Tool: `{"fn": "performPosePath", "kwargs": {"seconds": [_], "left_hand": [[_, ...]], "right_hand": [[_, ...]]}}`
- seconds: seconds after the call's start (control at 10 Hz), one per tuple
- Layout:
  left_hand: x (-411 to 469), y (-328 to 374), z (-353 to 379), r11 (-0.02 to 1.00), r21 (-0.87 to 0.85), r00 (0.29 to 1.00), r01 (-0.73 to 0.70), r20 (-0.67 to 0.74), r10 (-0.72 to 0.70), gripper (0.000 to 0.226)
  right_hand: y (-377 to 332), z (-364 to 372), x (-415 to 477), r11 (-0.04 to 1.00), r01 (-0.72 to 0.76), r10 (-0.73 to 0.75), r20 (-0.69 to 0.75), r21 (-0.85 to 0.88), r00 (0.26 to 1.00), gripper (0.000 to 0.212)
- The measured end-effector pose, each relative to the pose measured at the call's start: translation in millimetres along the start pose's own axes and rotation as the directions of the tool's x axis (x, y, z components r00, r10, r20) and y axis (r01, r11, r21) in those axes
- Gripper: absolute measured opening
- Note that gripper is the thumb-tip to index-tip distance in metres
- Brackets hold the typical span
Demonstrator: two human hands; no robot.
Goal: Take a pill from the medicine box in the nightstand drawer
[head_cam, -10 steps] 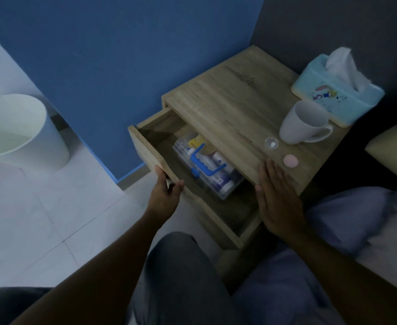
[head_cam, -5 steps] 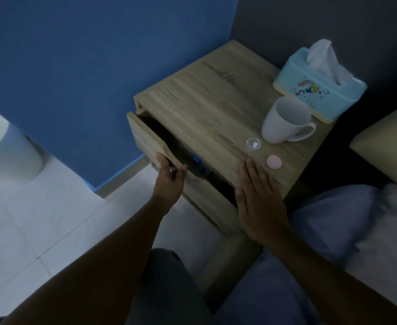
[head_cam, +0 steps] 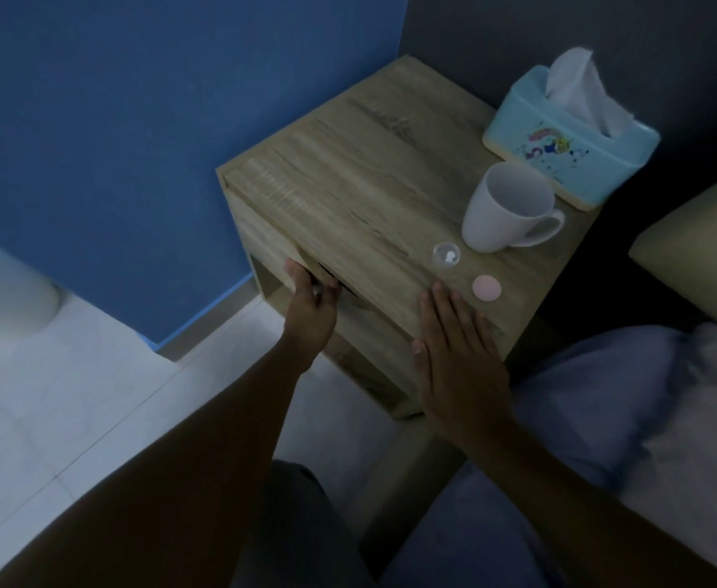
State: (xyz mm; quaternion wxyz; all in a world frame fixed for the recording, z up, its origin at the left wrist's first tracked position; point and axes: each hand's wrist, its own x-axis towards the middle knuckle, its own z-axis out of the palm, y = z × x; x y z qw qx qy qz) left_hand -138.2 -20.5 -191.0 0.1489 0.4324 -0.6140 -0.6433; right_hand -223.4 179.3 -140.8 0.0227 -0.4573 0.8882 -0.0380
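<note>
The wooden nightstand [head_cam: 361, 163] stands against the blue wall with its drawer [head_cam: 272, 235] pushed nearly flush, only a thin dark gap showing. My left hand [head_cam: 312, 311] grips the drawer front at its handle, fingers curled into the gap. Flat on the top's near edge lies my right hand [head_cam: 454, 345], fingers apart, holding nothing. A small clear cap [head_cam: 446, 255] with a white pill in it sits on the top, and a pink round lid [head_cam: 486, 287] lies beside it. The medicine box is hidden inside the drawer.
A white mug [head_cam: 505, 210] and a light blue tissue box [head_cam: 568, 137] stand at the back right of the top. A white bin [head_cam: 4, 290] is on the tiled floor at left. Bedding and a pillow [head_cam: 695, 256] lie at right.
The drawer went from wide open, with the clear medicine box visible, to almost shut, pushed in by my left hand. My right hand stayed flat on the nightstand top.
</note>
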Motion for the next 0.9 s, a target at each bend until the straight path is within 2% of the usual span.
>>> {"fn": "performPosePath", "kwargs": {"seconds": [0.2,0.3,0.4,0.5,0.6,0.7,0.8,0.9], "left_hand": [[1,10,0,0.998,0.042,0.999,0.043,0.03,-0.044,0.086],[-2,18,-6,0.993,0.109,0.997,0.053,0.053,-0.059,0.08],[-13,26,-15,0.967,0.253,0.996,0.024,0.073,-0.044,0.072],[-38,37,-27,0.901,0.429,0.993,-0.06,0.117,0.01,0.071],[-66,61,-42,0.801,0.561,0.974,-0.209,0.192,0.12,0.068],[-92,94,-59,0.679,0.674,0.956,-0.292,0.227,0.186,0.064],[-119,132,-73,0.584,0.753,0.953,-0.302,0.222,0.207,0.062],[-142,165,-80,0.482,0.803,0.932,-0.35,0.248,0.264,0.059]], "right_hand": [[1,1,0,1.0,0.009,-0.008,-0.014,0.021,1.0,0.06],[2,3,0,1.0,0.005,-0.005,-0.019,0.007,1.0,0.06],[5,5,1,1.0,0.015,-0.015,-0.021,0.002,1.0,0.06],[3,-3,-1,1.0,0.015,-0.015,0.041,0.004,0.999,0.062],[3,-18,-1,0.998,0.015,-0.023,0.161,0.054,0.987,0.064],[-5,-47,5,0.966,-0.082,-0.015,0.368,0.246,0.93,0.062],[-19,-93,5,0.914,-0.122,-0.064,0.436,0.386,0.898,0.061],[-26,-139,4,0.908,-0.024,-0.091,0.255,0.418,0.963,0.055]]}}
